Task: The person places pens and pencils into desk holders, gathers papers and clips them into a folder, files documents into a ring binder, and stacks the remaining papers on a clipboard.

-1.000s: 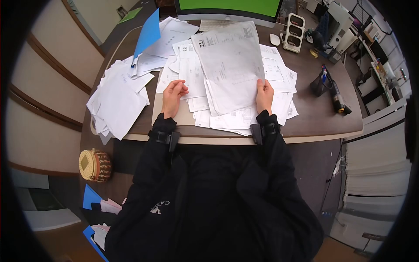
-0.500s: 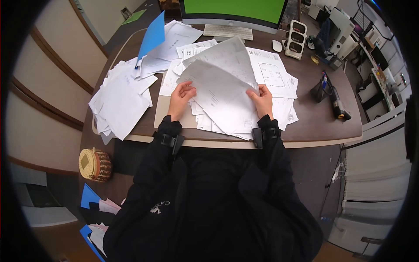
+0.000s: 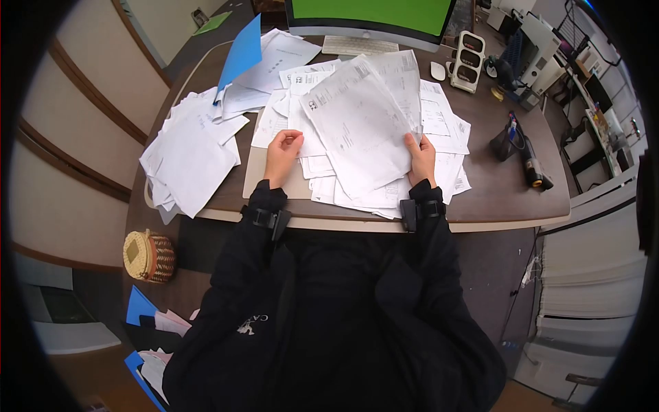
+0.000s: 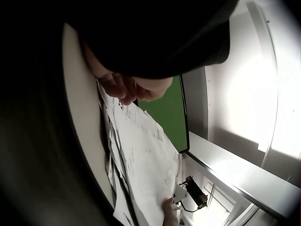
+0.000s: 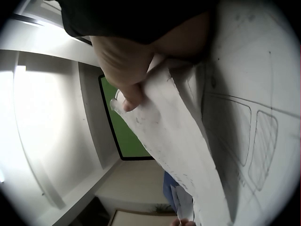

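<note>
Printed sheets [image 3: 357, 127] fan out in front of the person, raised over a spread of loose papers. The right hand [image 3: 421, 159] pinches their right edge, thumb on top; the right wrist view shows that thumb [image 5: 132, 98] on the white sheets [image 5: 176, 136]. Left of the sheets is the left hand [image 3: 281, 158], its fingers bent and thumb against them, near the paper's left edge. In the left wrist view the left fingers [image 4: 127, 89] are curled beside the top of the sheets [image 4: 146, 155]; whether they touch paper cannot be told.
A second paper pile [image 3: 189, 161] lies at the desk's left, below an upright blue folder [image 3: 240, 58]. Behind are a keyboard [image 3: 360, 46] and a green-screened monitor [image 3: 371, 14]. A mouse [image 3: 437, 71], white holder [image 3: 467, 62] and pen cup [image 3: 506, 141] stand at right.
The lifted front sheet, which sagged toward the left hand half a second ago, now lies flatter and more upright, with another sheet fanned behind it. The right hand keeps its hold; the left has barely moved.
</note>
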Demonstrator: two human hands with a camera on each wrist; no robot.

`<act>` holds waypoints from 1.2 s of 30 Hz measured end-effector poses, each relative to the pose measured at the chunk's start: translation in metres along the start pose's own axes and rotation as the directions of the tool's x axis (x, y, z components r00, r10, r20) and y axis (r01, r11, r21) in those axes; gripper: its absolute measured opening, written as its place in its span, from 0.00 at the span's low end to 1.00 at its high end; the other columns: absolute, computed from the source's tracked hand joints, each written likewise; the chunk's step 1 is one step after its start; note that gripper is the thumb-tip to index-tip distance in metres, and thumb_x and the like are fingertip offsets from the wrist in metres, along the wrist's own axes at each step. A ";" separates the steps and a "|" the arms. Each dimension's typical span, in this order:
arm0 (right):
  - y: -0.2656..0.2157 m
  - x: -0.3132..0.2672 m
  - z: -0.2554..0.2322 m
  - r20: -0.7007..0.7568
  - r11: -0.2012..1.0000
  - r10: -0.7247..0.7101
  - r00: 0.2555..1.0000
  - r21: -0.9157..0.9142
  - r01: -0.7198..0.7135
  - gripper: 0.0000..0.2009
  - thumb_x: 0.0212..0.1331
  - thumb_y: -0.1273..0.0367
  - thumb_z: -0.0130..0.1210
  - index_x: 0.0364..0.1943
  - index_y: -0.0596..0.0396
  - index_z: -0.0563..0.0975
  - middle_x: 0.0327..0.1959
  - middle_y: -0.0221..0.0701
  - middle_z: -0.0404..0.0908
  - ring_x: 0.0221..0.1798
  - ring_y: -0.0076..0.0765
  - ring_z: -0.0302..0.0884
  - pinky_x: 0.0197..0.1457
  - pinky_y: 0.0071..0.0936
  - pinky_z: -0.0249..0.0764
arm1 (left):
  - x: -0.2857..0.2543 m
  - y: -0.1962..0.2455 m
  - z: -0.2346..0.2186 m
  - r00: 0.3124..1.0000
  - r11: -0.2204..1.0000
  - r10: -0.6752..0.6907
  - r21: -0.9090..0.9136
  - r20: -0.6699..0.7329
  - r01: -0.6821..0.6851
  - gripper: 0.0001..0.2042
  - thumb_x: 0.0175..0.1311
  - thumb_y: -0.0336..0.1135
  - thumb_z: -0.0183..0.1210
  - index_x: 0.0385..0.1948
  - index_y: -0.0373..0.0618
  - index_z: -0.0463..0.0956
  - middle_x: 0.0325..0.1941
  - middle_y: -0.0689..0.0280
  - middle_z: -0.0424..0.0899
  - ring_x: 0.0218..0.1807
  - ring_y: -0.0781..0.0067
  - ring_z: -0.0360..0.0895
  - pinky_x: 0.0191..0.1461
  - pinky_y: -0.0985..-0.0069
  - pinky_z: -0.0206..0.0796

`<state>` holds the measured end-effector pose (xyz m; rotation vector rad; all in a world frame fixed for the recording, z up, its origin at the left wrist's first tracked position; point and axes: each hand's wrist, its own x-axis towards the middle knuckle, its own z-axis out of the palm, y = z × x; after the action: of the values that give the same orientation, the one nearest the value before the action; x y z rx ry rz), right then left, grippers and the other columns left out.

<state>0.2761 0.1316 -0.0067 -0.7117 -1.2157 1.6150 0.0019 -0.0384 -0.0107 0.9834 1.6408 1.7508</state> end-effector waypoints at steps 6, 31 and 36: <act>0.001 -0.002 -0.001 0.156 0.969 0.063 0.986 0.227 -0.098 0.19 0.59 0.67 0.62 0.52 0.62 0.73 0.47 0.33 0.79 0.47 0.25 0.76 0.52 0.23 0.72 | 0.000 0.003 0.002 0.983 0.996 -0.002 0.092 0.183 -0.015 0.19 0.61 0.36 0.63 0.49 0.35 0.73 0.41 0.65 0.81 0.42 0.75 0.77 0.47 0.79 0.68; -0.015 -0.002 0.008 0.094 0.896 0.106 0.990 0.423 -0.136 0.16 0.70 0.67 0.44 0.58 0.59 0.68 0.55 0.34 0.75 0.57 0.31 0.72 0.61 0.30 0.68 | 0.001 -0.006 -0.016 0.979 0.772 -0.188 -0.628 -0.080 0.098 0.20 0.71 0.40 0.48 0.53 0.29 0.66 0.47 0.52 0.78 0.45 0.59 0.80 0.51 0.65 0.73; -0.012 -0.002 0.006 0.106 0.894 0.099 0.989 0.428 -0.135 0.16 0.70 0.67 0.44 0.58 0.59 0.68 0.55 0.33 0.75 0.57 0.31 0.73 0.61 0.30 0.68 | 0.004 -0.011 -0.016 0.978 0.796 -0.194 -0.595 -0.083 0.107 0.17 0.69 0.33 0.49 0.54 0.30 0.65 0.50 0.53 0.76 0.46 0.59 0.79 0.49 0.65 0.73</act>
<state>0.2756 0.1282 0.0068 -0.4408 -0.8302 1.9476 -0.0144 -0.0433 -0.0208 0.4278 1.0809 2.0612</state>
